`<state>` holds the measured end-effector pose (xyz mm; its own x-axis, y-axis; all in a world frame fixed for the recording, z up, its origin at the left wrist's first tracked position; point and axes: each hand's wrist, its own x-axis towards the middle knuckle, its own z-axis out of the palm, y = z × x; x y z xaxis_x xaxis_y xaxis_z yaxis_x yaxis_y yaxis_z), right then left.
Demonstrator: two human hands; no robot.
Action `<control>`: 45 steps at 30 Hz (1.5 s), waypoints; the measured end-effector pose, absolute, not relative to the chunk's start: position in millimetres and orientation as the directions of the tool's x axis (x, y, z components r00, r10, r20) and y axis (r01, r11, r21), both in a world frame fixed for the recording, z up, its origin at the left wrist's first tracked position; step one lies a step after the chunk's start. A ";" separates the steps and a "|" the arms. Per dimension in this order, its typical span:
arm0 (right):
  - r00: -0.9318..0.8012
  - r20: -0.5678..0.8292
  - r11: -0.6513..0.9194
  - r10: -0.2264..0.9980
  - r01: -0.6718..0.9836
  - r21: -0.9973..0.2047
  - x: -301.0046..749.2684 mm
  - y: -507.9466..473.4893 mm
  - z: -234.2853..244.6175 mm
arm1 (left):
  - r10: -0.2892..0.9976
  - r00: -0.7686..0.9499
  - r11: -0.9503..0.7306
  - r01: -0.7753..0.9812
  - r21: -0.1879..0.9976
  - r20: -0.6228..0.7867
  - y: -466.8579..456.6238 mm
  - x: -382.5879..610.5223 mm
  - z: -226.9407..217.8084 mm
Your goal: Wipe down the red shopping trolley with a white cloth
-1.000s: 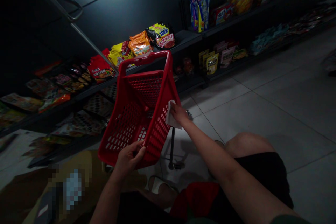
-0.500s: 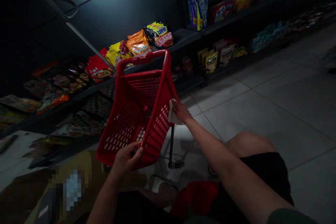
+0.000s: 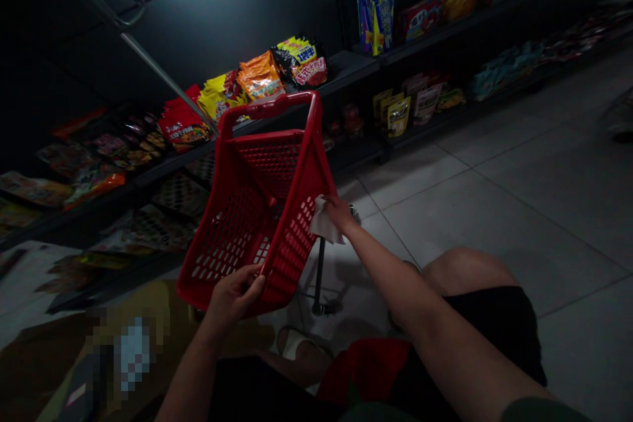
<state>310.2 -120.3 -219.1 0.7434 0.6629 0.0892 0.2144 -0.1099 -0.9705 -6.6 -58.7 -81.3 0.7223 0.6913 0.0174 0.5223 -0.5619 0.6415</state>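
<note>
A red plastic shopping basket trolley point(image 3: 291, 237) with perforated walls stands tilted before me, its handle at the far end. My left hand point(image 3: 236, 293) grips the trolley's near right rim, thumb outside and fingers over the edge. On the outer right wall, my right hand point(image 3: 339, 214) presses a white cloth point(image 3: 325, 223) against the perforations; the fingers are closed on it. The cloth's lower edge hangs loose beside a dark trolley leg point(image 3: 320, 277). Inside the basket I see only its perforated walls and floor.
Behind the trolley runs a dark shelf point(image 3: 353, 67) with several snack packets, among them orange packets point(image 3: 260, 76) and red packets point(image 3: 184, 120). A metal pole point(image 3: 165, 78) slants at the upper left. A brown bag or box point(image 3: 153, 300) sits at lower left. Pale floor tiles point(image 3: 494, 231) extend right.
My right hand and the white cloth have slid slightly down and left along the trolley's side wall. My left hand keeps its grip on the rim; the view has shifted a little.
</note>
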 end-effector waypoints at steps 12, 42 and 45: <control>0.675 0.127 -0.029 0.726 0.214 -0.976 299.4 -121.0 -236.4 | 0.670 0.742 -0.592 0.507 0.627 0.033 -59.0 0.6 -79.8; 0.635 0.168 0.013 0.754 0.242 -0.970 272.8 -122.8 -241.0 | 0.698 0.715 -0.560 0.522 0.643 0.028 -59.5 14.7 -82.1; 0.687 0.123 -0.002 0.716 0.179 -0.984 266.6 -119.0 -242.0 | 0.694 0.720 -0.554 0.513 0.656 0.023 -59.5 17.0 -80.7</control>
<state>266.6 -119.0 -242.0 0.6868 0.7163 0.1231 0.1788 -0.0023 -0.9839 17.0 -59.5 -80.7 0.7198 0.6938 0.0230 0.5129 -0.5538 0.6559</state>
